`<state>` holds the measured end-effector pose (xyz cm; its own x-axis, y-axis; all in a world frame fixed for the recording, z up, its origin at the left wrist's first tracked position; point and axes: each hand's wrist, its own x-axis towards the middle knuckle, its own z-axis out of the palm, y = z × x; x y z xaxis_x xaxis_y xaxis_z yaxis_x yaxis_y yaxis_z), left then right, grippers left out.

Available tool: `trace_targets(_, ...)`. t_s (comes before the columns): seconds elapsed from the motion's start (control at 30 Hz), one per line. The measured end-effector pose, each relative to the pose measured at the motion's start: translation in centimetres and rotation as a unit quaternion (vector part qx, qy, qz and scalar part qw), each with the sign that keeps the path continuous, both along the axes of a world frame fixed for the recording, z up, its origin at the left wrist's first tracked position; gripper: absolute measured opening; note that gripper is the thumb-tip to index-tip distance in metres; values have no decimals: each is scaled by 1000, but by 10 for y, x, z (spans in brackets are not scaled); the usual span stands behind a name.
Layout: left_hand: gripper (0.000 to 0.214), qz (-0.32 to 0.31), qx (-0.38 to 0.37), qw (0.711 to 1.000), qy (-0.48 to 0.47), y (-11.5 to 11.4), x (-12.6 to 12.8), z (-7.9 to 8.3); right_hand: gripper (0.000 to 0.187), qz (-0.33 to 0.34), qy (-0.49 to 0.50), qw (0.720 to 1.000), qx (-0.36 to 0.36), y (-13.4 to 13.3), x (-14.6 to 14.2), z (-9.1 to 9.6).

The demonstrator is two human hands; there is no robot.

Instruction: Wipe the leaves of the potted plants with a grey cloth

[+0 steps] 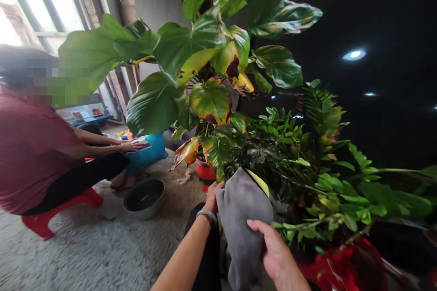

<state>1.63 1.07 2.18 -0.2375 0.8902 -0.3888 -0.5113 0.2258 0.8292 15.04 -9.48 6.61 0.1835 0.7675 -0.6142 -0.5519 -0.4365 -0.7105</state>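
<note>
A grey cloth (244, 218) with a yellow-green underside showing at one corner hangs between my hands, in front of the plants. My left hand (212, 196), with a bracelet on its wrist, is closed at the cloth's upper left edge; some of its fingers are hidden. Just above that hand hangs the tip of a green and brown leaf (218, 152), and I cannot tell whether they touch. My right hand (275, 250) grips the cloth's right side, thumb on top. Facing me is a large-leaved potted plant (184, 50), several leaves yellowed and browned, in a red pot (205, 172).
To the left a person (34, 145) sits on a red stool (63, 209), hands over a blue bag (146, 152). A metal basin (144, 198) stands on the concrete floor (99, 245). Bushy green plants (290, 154) and red plastic (348, 266) crowd the right, before a dark glossy wall (382, 50).
</note>
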Motion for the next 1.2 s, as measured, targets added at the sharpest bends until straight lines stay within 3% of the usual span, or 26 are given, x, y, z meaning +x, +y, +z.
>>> trace_targets(0.1, 10, 31, -14, 999, -1, -8, -12, 8, 38, -9, 21, 1000, -4, -17, 17, 13)
trace_targets(0.23, 14, 46, 20, 999, -15, -49, -21, 20, 42, -25, 49, 998, 42, -22, 34, 42)
trace_targets(0.33, 25, -96, 31, 995, -2, -90, -21, 27, 39, -63, 23, 992, 104, -20, 39, 47)
trace_targets(0.43, 42, -267, 24, 963, -42, -124, -15, 35, 40, -105, 21, 984, 146, -19, 33, 39)
trace_targets(0.5, 53, -321, 37, 941, -95, -138, -7, 40, 40, -125, 34, 979, 156, -22, 25, 33)
trace_targets(0.6, 53, -293, 37, 944, -147, -143, 10, 45, 38, -104, 64, 982, 145, -34, 10, 26)
trace_targets(0.73, 44, -186, -73, 962, -186, -138, 29, 50, 42, -75, 148, 974, 152, -54, 1, 21)
trace_targets(0.87, 27, -151, -111, 960, -207, -140, 43, 54, 44, -71, 188, 971, 128, -57, 7, 10)
trace_targets(0.97, 17, -137, -130, 962, -199, -144, 50, 52, 46, -85, 125, 984, 93, -56, 13, 0)
trace_targets(1.07, 10, -132, -165, 961, -178, -146, 55, 48, 42, -102, -26, 990, 91, -59, 24, -5)
trace_targets(1.2, 8, -122, -187, 960, -166, -139, 54, 46, 38, -6, -142, 979, 148, -63, 66, -5)
